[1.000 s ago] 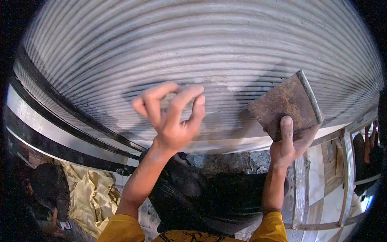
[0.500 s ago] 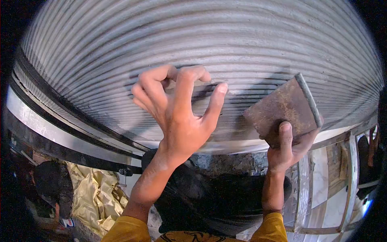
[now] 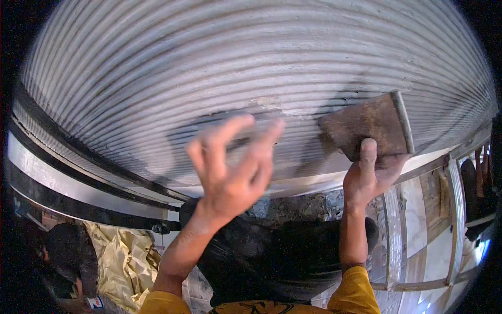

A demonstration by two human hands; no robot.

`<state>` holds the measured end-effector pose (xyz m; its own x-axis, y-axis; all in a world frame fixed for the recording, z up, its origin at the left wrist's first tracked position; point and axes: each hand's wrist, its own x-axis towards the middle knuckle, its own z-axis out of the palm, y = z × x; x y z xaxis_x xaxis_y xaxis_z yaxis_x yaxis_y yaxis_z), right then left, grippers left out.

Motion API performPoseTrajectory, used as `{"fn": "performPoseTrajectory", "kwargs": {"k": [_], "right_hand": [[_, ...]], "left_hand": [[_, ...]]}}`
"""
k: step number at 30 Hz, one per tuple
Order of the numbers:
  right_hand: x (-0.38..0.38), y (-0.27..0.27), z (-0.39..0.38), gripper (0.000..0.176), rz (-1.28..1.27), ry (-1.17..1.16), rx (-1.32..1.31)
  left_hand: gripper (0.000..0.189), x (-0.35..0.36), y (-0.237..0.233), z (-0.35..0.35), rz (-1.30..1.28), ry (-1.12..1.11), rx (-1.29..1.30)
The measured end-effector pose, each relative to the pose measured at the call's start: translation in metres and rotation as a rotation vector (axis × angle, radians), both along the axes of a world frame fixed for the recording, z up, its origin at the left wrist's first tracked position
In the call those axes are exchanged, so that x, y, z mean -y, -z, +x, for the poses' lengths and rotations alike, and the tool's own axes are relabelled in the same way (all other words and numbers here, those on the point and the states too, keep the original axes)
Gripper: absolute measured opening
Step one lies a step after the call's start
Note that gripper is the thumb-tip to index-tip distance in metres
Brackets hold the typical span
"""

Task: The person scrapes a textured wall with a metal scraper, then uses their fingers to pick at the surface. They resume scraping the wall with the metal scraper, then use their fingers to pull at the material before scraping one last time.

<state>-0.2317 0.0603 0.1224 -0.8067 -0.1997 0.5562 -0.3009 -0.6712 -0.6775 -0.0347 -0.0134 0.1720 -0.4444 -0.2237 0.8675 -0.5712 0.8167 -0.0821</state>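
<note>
A flat, rust-brown metal scraper plate [image 3: 374,123] with a grey rolled edge is in my right hand [image 3: 368,178]. The thumb presses on its near face and the other fingers go behind it. Ahead of both hands curves a grey ribbed panel [image 3: 251,57], with a pale rough patch [image 3: 265,101] on its ribs. My left hand [image 3: 232,175], blurred by motion, is in front of the panel just below that patch. Its fingers are bent and apart, and nothing shows between them.
Metal rails like a ladder [image 3: 395,240] stand at the right over a tiled floor. Crumpled gold fabric [image 3: 123,261] lies at lower left, beside another person [image 3: 70,251] in dark clothing. A black-edged pale band [image 3: 78,180] runs below the panel at left.
My left hand has moved down and slightly left, uncovering the rough patch on the panel. My right hand has risen a little and turned the scraper plate slightly.
</note>
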Motion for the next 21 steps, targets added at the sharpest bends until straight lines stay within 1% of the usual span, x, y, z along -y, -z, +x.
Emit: {"fn": "performPoseTrajectory", "kwargs": {"k": [1, 4, 5, 10, 13, 15, 16, 18, 19, 21], "right_hand": [[0.001, 0.003, 0.001, 0.068, 0.016, 0.02, -0.021], [0.005, 0.004, 0.007, 0.068, 0.018, 0.093, -0.025], [0.005, 0.005, 0.007, 0.066, 0.028, 0.105, -0.026], [0.006, 0.011, 0.004, 0.062, 0.005, 0.146, -0.028], [0.002, 0.013, 0.007, 0.061, 0.051, 0.131, -0.058], [0.006, 0.015, 0.012, 0.061, -0.001, 0.305, -0.221], [0.006, 0.015, 0.015, 0.061, 0.002, 0.307, -0.222], [0.005, 0.013, 0.024, 0.062, -0.007, 0.23, -0.127], [-0.004, 0.008, 0.03, 0.082, 0.163, 0.161, 0.048], [-0.005, 0.005, 0.029, 0.082, 0.137, 0.113, 0.039]], "left_hand": [[0.051, -0.003, 0.008, -0.004, 0.036, 0.01, 0.052], [0.048, 0.004, 0.026, -0.019, -0.025, -0.043, 0.051], [0.05, 0.008, 0.03, -0.018, -0.029, -0.05, 0.065], [0.052, 0.011, 0.033, -0.019, -0.051, -0.041, 0.061], [0.053, 0.01, 0.033, -0.021, -0.047, -0.046, 0.059], [0.054, 0.011, 0.034, -0.024, -0.04, -0.047, 0.052], [0.054, 0.012, 0.034, -0.024, -0.061, -0.058, 0.048], [0.054, 0.011, 0.033, -0.025, -0.081, -0.068, 0.046], [0.054, 0.01, 0.033, -0.025, -0.068, -0.079, 0.059], [0.053, 0.01, 0.033, -0.025, -0.057, -0.093, 0.074]]}}
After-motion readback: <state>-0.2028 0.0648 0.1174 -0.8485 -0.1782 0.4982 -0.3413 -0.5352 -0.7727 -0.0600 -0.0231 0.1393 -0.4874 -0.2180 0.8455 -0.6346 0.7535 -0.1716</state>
